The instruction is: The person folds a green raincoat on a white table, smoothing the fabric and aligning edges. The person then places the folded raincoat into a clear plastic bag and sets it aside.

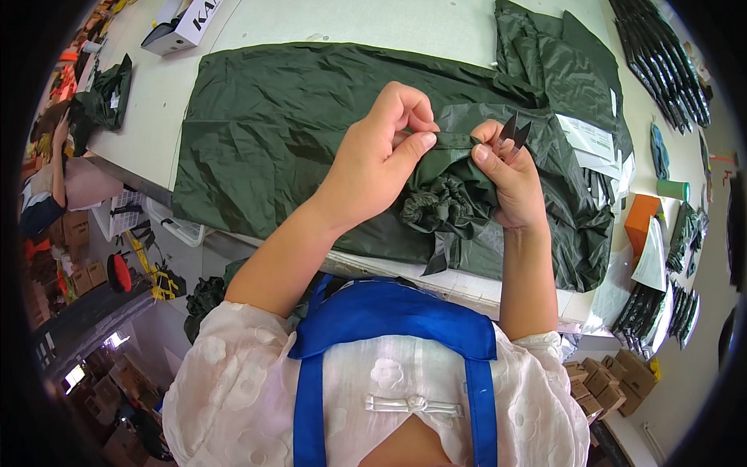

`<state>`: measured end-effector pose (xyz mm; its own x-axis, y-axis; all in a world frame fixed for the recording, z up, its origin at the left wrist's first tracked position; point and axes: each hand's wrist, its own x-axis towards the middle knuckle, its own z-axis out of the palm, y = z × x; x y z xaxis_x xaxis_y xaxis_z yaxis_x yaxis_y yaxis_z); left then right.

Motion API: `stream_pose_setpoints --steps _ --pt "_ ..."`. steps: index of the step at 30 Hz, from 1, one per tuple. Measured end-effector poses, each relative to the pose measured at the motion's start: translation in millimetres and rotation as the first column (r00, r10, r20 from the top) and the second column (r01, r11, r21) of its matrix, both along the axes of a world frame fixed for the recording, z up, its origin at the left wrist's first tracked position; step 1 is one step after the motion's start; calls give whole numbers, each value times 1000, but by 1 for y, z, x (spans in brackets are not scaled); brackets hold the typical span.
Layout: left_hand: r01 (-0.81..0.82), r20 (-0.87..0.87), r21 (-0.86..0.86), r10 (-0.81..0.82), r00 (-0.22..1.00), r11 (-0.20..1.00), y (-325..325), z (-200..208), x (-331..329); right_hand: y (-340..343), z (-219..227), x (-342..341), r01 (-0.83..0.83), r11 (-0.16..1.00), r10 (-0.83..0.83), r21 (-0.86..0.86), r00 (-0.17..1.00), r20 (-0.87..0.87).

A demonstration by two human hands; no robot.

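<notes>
A dark green fabric pouch [447,198] with a gathered, crumpled body is stretched by its hemmed edge between my two hands. My left hand [397,140] pinches the left end of that edge, thumb and fingertips pressed together. My right hand [510,171] grips the other end between thumb and forefinger. Dark thread snips [513,136] are also tucked in the right hand, with their pointed blades sticking up past the fingers. Beneath both hands, a large dark green sheet of thin fabric [257,132] lies spread and wrinkled over the table.
More folded green fabric [552,54] lies at the far right beside white printed papers [587,144]. Stacks of black plastic packages [661,62] line the right side, near an orange box [640,222]. A white box [183,27] stands far left. Another person [62,183] sits at the left.
</notes>
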<state>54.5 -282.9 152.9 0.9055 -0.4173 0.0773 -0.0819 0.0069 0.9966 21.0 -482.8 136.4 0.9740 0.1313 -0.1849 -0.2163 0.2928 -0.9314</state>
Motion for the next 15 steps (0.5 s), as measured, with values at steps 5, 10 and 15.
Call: stream_pose_setpoints --steps 5,10,15 --pt "89 -132 13 -87 987 996 11 -1 0 10 3 2 341 925 -288 -170 917 276" --pt "70 -373 107 -25 927 992 35 -37 11 37 -6 -5 309 866 -114 -393 888 446" --pt "-468 295 641 368 882 608 118 -128 98 -86 -90 45 505 422 -323 -752 860 396"
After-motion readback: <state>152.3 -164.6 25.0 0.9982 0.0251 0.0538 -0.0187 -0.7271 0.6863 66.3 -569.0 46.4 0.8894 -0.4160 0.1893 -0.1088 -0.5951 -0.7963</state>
